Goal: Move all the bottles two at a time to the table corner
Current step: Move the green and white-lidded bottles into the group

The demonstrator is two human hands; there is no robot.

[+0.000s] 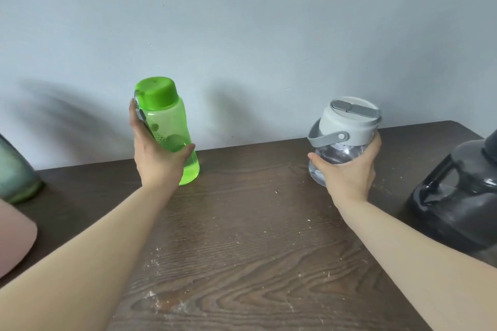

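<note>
A bright green translucent bottle (172, 121) with a green cap stands slightly tilted near the table's back edge, left of centre. My left hand (154, 153) is wrapped around its lower body. To the right, a squat clear bottle (347, 129) with a pale grey lid and grey carry handle is gripped around its clear base by my right hand (349, 172). Whether either bottle is resting on the table or lifted just off it, I cannot tell.
The dark wood table (242, 236) runs back to a pale wall. A large dark grey jug (457, 196) stands at the right edge. A dull green bottle (13, 169) and a pink object (13, 236) sit at the left edge.
</note>
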